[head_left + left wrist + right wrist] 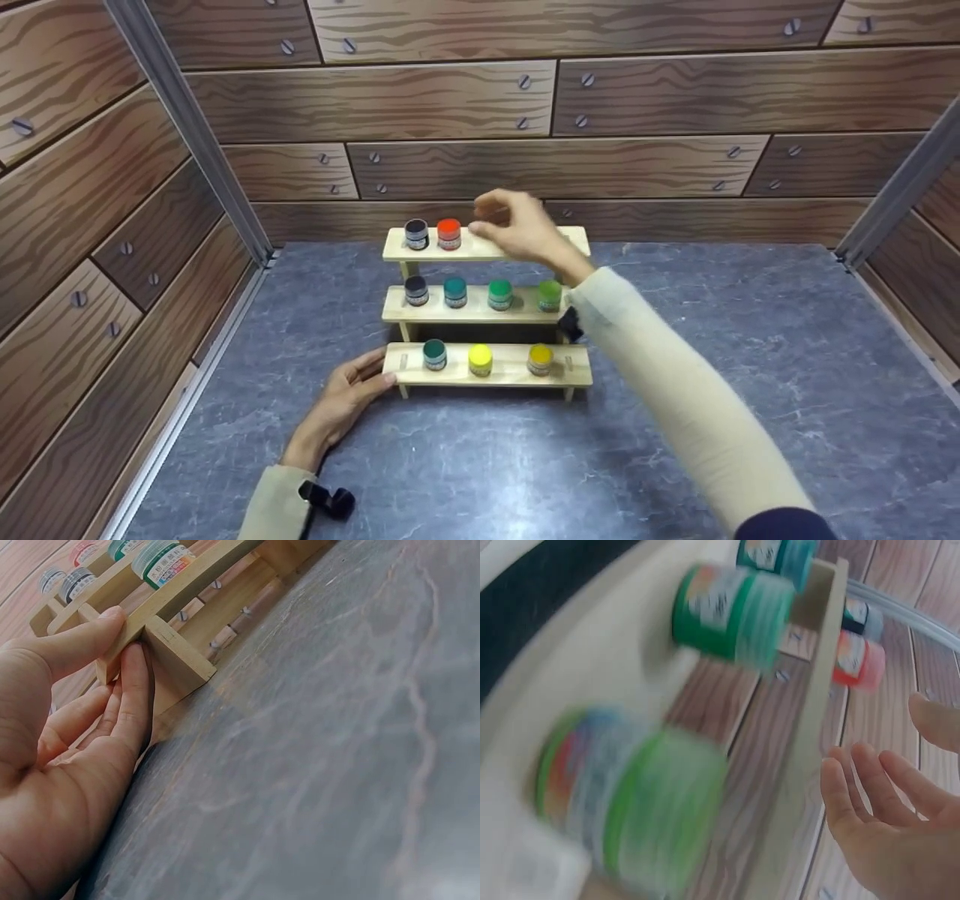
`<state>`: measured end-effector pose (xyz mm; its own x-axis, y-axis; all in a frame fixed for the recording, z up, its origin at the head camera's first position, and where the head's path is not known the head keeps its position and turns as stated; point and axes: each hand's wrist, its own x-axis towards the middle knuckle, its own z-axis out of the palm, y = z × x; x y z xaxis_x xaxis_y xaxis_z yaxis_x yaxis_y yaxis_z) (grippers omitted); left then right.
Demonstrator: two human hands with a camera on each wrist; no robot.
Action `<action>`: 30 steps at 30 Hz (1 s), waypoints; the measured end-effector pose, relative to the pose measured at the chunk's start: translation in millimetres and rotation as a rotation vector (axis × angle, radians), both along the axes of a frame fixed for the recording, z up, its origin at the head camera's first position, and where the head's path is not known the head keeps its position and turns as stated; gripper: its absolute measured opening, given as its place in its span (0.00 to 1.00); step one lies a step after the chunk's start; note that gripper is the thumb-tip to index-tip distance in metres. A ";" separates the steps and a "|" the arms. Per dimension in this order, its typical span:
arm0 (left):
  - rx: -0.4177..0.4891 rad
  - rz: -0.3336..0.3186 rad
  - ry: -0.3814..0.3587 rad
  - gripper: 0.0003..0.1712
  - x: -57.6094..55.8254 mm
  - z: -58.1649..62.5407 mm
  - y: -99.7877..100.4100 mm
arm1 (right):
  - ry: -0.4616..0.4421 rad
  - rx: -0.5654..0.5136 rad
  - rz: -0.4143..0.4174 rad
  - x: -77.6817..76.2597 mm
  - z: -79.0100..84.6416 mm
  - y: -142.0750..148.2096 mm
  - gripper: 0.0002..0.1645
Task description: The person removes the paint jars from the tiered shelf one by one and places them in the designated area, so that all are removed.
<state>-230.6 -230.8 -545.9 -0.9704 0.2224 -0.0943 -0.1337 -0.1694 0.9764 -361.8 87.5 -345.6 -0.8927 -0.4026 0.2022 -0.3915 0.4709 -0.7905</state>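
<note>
A three-tier wooden display rack (487, 375) stands on the floor, bearing small paint jars. My left hand (349, 397) pinches the left end of its lowest shelf, thumb on top and fingers beneath, as the left wrist view also shows. Above the top shelf my right hand (521, 229) hovers with loosely bent fingers and nothing between them. Just left of its fingertips sits a red jar (448, 234), beside a black jar (416, 234). The right wrist view shows the right hand (900, 825) near the red jar (859, 660). My right hand and forearm hide part of the top shelf.
On the middle shelf stand a black jar (416, 290), a teal jar (455, 292), a green jar (500, 295) and a light green jar (550, 296). The lowest holds dark green (435, 355), yellow (480, 360) and deeper yellow (540, 360) jars. Wood-patterned walls (450, 105) enclose the marbled surface.
</note>
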 end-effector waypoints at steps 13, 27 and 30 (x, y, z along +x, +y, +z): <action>-0.015 0.017 -0.007 0.43 1.9 1.0 1.5 | -0.031 -0.027 -0.028 6.5 -17.3 -43.1 0.29; -0.011 0.009 -0.006 0.43 0.6 1.3 3.1 | -0.001 -0.064 -0.079 7.7 -20.9 -37.0 0.25; -0.012 0.021 -0.009 0.43 1.4 1.0 1.0 | 0.010 -0.063 -0.081 8.5 -19.1 -31.0 0.24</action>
<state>-229.1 -229.8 -544.9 -0.9739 0.2010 -0.1050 -0.1386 -0.1607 0.9772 -353.2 56.5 -364.7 -0.9195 -0.3156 0.2345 -0.3627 0.4505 -0.8158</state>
